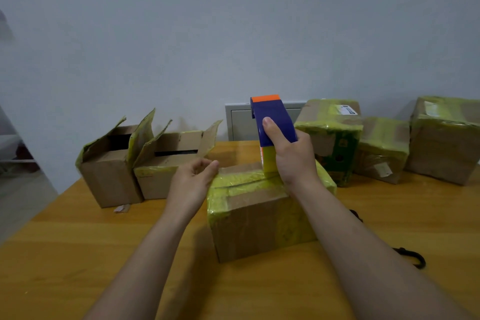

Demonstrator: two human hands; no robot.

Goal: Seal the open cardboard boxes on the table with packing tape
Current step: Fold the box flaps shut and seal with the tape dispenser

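While right hand (293, 161) grips plastic dispenser (272, 117), crinkled tape (241, 182) coats box (259, 221).

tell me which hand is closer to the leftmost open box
Left. The left hand is to the right of the leftmost open box; the right hand is farther right, gripping the tape dispenser.
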